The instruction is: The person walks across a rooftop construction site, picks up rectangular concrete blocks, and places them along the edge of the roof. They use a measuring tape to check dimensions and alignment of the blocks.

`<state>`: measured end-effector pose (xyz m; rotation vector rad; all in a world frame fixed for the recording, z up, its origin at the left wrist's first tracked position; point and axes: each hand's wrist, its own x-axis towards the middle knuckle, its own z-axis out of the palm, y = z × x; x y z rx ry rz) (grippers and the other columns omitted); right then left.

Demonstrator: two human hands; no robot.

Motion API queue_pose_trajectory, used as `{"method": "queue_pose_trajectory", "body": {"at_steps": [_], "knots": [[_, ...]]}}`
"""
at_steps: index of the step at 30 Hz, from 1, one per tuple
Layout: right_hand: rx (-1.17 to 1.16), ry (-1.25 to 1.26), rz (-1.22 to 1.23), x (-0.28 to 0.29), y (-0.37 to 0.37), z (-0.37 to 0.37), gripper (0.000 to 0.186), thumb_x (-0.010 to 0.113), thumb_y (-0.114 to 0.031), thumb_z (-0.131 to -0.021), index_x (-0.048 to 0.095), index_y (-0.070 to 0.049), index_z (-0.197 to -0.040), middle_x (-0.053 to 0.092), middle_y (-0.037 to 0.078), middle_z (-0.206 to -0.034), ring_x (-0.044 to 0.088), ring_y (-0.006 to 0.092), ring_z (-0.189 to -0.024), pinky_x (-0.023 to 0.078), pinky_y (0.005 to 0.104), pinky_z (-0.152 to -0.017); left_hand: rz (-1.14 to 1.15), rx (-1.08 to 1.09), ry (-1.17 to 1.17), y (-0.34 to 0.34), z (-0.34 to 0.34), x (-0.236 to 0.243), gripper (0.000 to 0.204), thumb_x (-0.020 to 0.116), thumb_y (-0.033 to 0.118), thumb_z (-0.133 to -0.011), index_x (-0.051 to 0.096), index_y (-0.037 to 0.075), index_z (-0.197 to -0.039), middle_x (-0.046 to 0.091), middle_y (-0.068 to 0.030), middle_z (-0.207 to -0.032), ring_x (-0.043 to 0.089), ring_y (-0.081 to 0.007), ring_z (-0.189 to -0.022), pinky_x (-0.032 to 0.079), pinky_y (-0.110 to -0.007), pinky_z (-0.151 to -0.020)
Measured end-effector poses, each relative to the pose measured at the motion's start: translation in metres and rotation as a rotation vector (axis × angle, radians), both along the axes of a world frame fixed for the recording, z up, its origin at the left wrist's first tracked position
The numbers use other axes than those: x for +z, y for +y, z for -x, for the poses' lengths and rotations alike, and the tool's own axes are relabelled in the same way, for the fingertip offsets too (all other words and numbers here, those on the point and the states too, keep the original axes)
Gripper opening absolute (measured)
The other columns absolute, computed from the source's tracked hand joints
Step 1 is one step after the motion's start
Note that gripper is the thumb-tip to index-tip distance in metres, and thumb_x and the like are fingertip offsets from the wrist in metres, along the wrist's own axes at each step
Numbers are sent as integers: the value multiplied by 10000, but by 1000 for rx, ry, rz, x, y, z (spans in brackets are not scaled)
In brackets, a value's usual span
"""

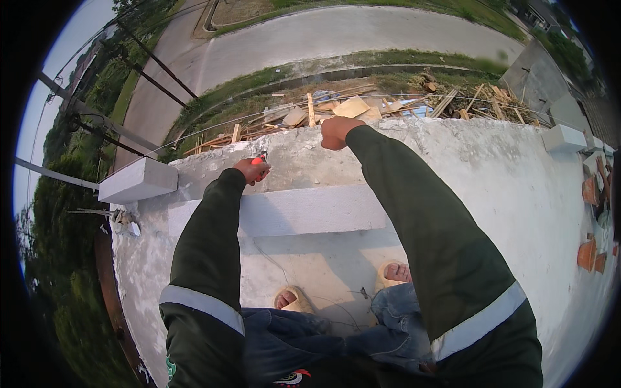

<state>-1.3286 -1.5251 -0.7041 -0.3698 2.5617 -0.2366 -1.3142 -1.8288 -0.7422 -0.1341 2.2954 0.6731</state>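
My left hand is closed around a small red-handled hand tool with a dark end, its exact kind too small to make out. It is held above the far side of a long white block lying on the concrete. My right hand, reaching farther forward, is closed in a fist above the slab's rough far edge. Whatever it may hold is hidden by the fingers. A thin string line stretches across beyond the slab edge and passes close to my hands.
Another white block sits at the left corner, and one more at the far right. Wood scraps are piled below the slab's far edge. Loose wire lies by my sandals. Reddish clay pieces stand at right.
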Motion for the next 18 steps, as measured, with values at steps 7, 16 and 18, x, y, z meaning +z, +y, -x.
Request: {"method": "queue_pose_trajectory", "body": {"at_steps": [7,16,18], "knots": [[62,-15,-37,-16,0,4,347,569,-164,-806,731,17,-1053,725,225,-1104,703,371,-1030,554,456,-863,-9,40,13,-10,9,-31,418,646,507,-878,759,107,-926,707,-36,-822,669,-158,-746,555,-319,-690],[66,-38,-58,-11,-2,-3,402,583,-263,-866,704,1,-1144,698,211,-1199,663,362,-1132,533,457,-953,76,-4,-5,-12,11,-38,456,674,589,-802,725,136,-807,686,-42,-774,647,-168,-688,536,-313,-675],[69,-34,-53,-12,-1,-2,407,579,-267,-866,704,-1,-1147,698,210,-1201,663,363,-1131,532,456,-954,35,18,-9,-11,12,-40,454,678,587,-797,724,135,-803,690,-41,-778,648,-167,-690,538,-313,-680]]}}
